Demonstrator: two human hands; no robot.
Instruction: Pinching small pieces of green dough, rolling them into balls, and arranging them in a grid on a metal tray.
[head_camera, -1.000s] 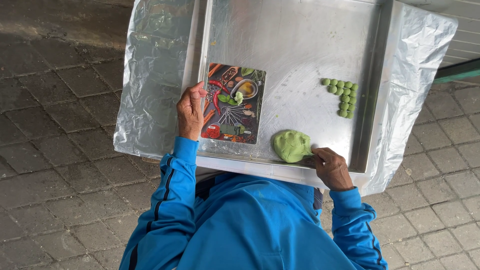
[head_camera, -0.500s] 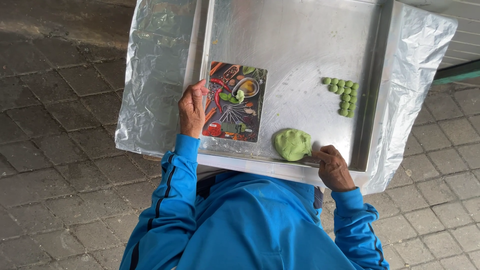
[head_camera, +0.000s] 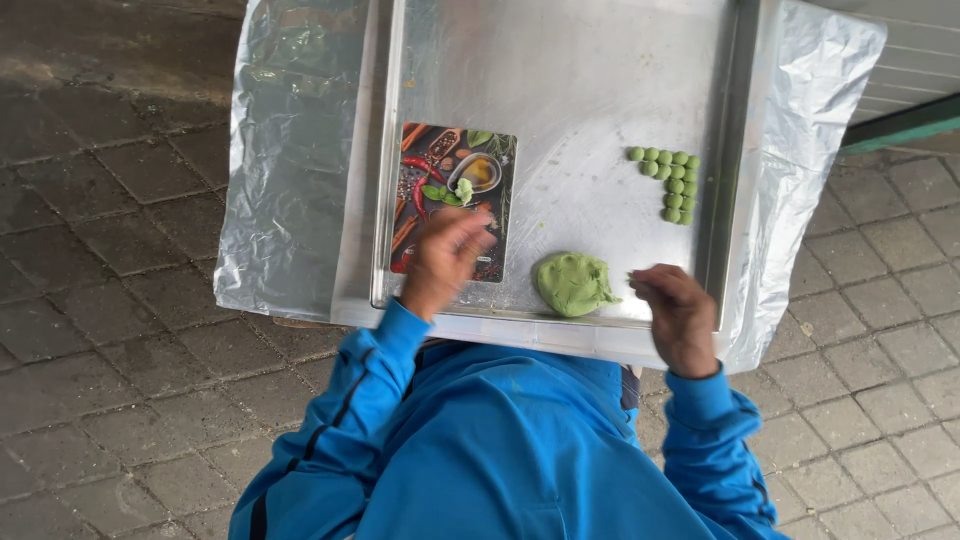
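While the head camera looks straight down, the scene reads from left to right as follows.

Floor: grey paving stones (head_camera: 110, 330) fill the left side and run under the whole setup.

Foil sheet: crinkled silver foil (head_camera: 290, 160) covers the tabletop and hangs over its left and right edges.

Tray: a shallow metal tray (head_camera: 570, 90) lies on the foil, its near rim just in front of the person's chest.

Picture board: a small rectangular board (head_camera: 455, 175) printed with spices and herbs lies flat in the tray's near-left part.

Left hand: the left hand (head_camera: 442, 262) is blurred and rests over the board's lower edge, covering part of it. Its fingers look loosely curled, but whether they pinch anything I cannot tell.

Dough lump: a rounded green dough lump (head_camera: 573, 284) sits on the tray floor near the front rim, between the two hands. It is just right of the board and near the left hand without touching it.

Right hand: the right hand (head_camera: 678, 312) is at the tray's near rim, just right of the lump and slightly apart from it. Its fingers are bent together, fingertips turned toward the lump; whether a bit of dough is held I cannot tell.

Small balls: a tight cluster of little green balls (head_camera: 672, 180) lies by the tray's right wall, well beyond the right hand.

Sleeves: both arms wear a bright blue jacket (head_camera: 480, 440).
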